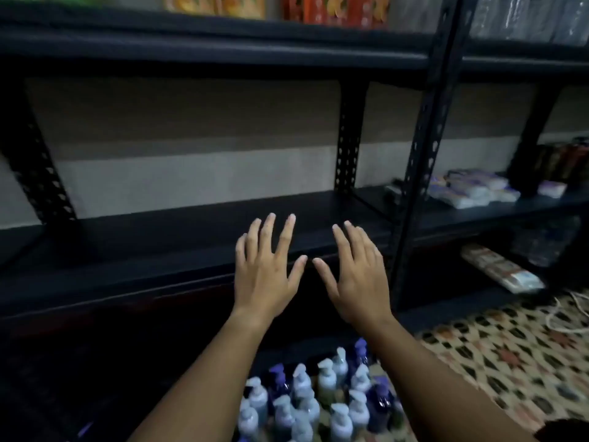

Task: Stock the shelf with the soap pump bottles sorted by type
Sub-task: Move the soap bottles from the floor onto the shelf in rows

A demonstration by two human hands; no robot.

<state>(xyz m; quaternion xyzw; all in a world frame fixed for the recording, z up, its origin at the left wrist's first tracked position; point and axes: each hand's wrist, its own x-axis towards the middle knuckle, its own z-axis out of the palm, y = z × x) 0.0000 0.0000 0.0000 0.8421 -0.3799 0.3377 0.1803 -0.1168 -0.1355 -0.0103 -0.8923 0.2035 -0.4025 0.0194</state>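
Both hands, left hand (266,275) and right hand (357,275), hover with fingers spread at the shelf's (159,244) front edge, holding nothing. The soap pump bottles (318,397) stand clustered on the floor below.

Two hands (267,275), roughly twenty pump bottles (318,397), three orange boxes (334,9) above.

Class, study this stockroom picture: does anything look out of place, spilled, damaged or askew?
Nothing looks spilled or damaged. The pump bottles stand upright but mixed, pale and purple together, on the floor. A white cord lies loose on the patterned floor.
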